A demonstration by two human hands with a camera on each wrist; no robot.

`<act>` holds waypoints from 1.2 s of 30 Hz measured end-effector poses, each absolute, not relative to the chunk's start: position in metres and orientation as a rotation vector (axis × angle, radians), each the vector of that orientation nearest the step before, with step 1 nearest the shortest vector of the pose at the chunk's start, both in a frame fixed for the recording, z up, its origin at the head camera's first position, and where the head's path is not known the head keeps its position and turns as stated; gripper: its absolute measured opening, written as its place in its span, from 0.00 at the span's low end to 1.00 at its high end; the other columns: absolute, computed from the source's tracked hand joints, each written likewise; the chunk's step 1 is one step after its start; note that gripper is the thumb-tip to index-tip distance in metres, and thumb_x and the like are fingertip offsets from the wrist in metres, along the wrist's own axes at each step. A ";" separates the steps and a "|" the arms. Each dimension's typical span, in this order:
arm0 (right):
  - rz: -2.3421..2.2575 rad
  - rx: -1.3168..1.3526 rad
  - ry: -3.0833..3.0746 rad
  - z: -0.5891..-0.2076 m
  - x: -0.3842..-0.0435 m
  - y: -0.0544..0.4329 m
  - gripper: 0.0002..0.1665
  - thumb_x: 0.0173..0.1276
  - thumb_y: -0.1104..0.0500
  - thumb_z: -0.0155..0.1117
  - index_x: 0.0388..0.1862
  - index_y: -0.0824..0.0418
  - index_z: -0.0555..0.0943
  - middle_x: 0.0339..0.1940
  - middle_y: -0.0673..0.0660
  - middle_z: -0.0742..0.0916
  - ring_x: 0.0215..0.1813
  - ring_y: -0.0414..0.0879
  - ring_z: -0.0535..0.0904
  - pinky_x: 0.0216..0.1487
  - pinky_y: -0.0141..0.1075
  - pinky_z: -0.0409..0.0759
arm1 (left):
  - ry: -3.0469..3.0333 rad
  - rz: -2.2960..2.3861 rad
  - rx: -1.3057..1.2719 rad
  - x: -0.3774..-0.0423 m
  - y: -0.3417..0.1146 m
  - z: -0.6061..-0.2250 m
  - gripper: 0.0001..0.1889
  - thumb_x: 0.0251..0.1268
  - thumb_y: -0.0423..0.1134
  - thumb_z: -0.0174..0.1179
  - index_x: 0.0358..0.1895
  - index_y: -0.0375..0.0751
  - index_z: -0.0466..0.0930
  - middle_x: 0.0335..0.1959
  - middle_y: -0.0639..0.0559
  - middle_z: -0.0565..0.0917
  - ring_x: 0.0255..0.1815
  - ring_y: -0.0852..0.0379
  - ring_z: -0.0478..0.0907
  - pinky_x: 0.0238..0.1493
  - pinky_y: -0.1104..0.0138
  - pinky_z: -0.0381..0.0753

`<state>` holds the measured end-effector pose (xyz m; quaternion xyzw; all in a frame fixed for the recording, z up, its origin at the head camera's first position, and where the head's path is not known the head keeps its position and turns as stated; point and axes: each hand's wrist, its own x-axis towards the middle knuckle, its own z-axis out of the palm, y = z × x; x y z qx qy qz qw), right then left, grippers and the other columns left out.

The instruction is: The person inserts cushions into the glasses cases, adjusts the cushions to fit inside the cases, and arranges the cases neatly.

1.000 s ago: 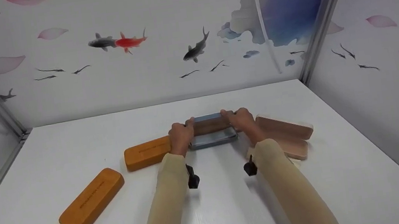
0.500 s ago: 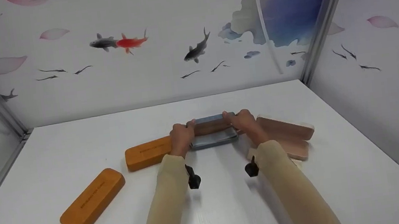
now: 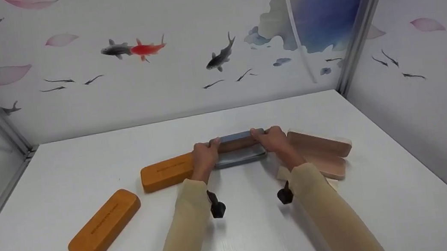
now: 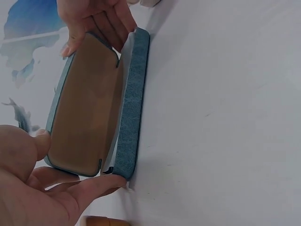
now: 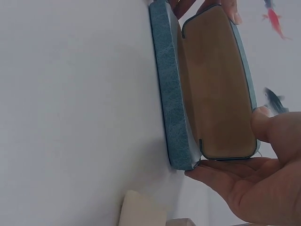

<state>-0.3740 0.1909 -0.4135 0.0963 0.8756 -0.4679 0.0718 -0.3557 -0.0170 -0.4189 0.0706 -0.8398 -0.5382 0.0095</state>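
Note:
A blue glasses case point(image 3: 241, 161) with a brown lining stands open near the middle of the table, its lid point(image 3: 237, 136) raised at the back. My left hand point(image 3: 205, 158) holds its left end; in the left wrist view the thumb point(image 4: 42, 143) lies on the lid's edge and the fingers reach along the end of the case. The right hand point(image 3: 274, 141) grips the opposite end likewise, its thumb point(image 5: 261, 125) on the lid rim in the right wrist view. Something pale and shiny, perhaps plastic film, lies in the bottom half.
An orange case point(image 3: 167, 172) lies shut just left of my left hand, and another orange case point(image 3: 105, 226) sits nearer at the left. Right of my right hand is an opened case with pinkish-brown lining point(image 3: 320, 151). Printed walls point(image 3: 185, 96) enclose the white table point(image 3: 247, 243).
The lid of the blue glasses case has tipped slightly down and toward me, both hands moving with it. The other cases have stayed in place.

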 end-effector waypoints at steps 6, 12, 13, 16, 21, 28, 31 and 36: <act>-1.511 0.287 2.562 -0.417 -0.369 0.193 0.44 0.75 0.37 0.55 0.70 0.73 0.67 0.69 0.67 0.75 0.72 0.56 0.69 0.72 0.48 0.70 | -2.581 -1.680 0.142 -0.353 -0.020 -0.423 0.25 0.76 0.46 0.56 0.17 0.45 0.63 0.15 0.56 0.59 0.24 0.57 0.62 0.28 0.68 0.60; -1.537 0.299 2.529 -0.423 -0.371 0.196 0.47 0.75 0.38 0.56 0.75 0.72 0.61 0.75 0.67 0.70 0.78 0.58 0.63 0.77 0.49 0.66 | -2.564 -1.753 0.161 -0.348 -0.019 -0.424 0.19 0.77 0.45 0.55 0.27 0.37 0.73 0.21 0.54 0.61 0.35 0.55 0.68 0.37 0.66 0.65; -1.541 0.296 2.528 -0.424 -0.371 0.197 0.47 0.75 0.38 0.56 0.76 0.73 0.60 0.76 0.67 0.70 0.79 0.58 0.62 0.77 0.49 0.65 | -2.563 -1.763 0.167 -0.347 -0.019 -0.424 0.18 0.77 0.45 0.55 0.30 0.36 0.75 0.23 0.54 0.62 0.37 0.54 0.68 0.39 0.65 0.65; -1.564 0.298 2.514 -0.426 -0.370 0.197 0.47 0.74 0.38 0.57 0.75 0.72 0.61 0.76 0.66 0.70 0.79 0.57 0.62 0.77 0.49 0.64 | -2.560 -1.754 0.164 -0.346 -0.018 -0.424 0.17 0.76 0.45 0.56 0.33 0.34 0.78 0.25 0.53 0.65 0.40 0.54 0.69 0.41 0.65 0.67; -1.596 0.267 2.519 -0.428 -0.369 0.198 0.42 0.75 0.40 0.57 0.73 0.71 0.67 0.73 0.64 0.73 0.77 0.55 0.66 0.76 0.49 0.67 | -2.555 -1.733 0.148 -0.345 -0.019 -0.426 0.17 0.76 0.44 0.56 0.32 0.34 0.79 0.26 0.53 0.66 0.39 0.55 0.68 0.39 0.65 0.66; -1.612 0.237 2.536 -0.432 -0.368 0.197 0.35 0.75 0.44 0.59 0.68 0.70 0.73 0.64 0.60 0.79 0.61 0.48 0.70 0.70 0.45 0.72 | -2.557 -1.738 0.165 -0.344 -0.019 -0.431 0.16 0.76 0.45 0.57 0.33 0.35 0.80 0.27 0.52 0.68 0.38 0.55 0.69 0.37 0.67 0.66; -1.629 0.204 2.543 -0.433 -0.367 0.198 0.32 0.75 0.46 0.60 0.65 0.70 0.76 0.56 0.59 0.82 0.58 0.47 0.73 0.64 0.43 0.76 | -2.539 -1.739 0.170 -0.344 -0.019 -0.434 0.17 0.75 0.45 0.58 0.41 0.32 0.84 0.32 0.50 0.75 0.41 0.54 0.71 0.40 0.67 0.69; -1.611 0.164 2.565 -0.437 -0.366 0.201 0.25 0.75 0.47 0.60 0.54 0.68 0.81 0.40 0.55 0.79 0.49 0.48 0.73 0.49 0.39 0.72 | -2.525 -1.725 0.185 -0.344 -0.018 -0.440 0.16 0.73 0.43 0.60 0.45 0.30 0.85 0.39 0.47 0.81 0.41 0.55 0.71 0.42 0.66 0.71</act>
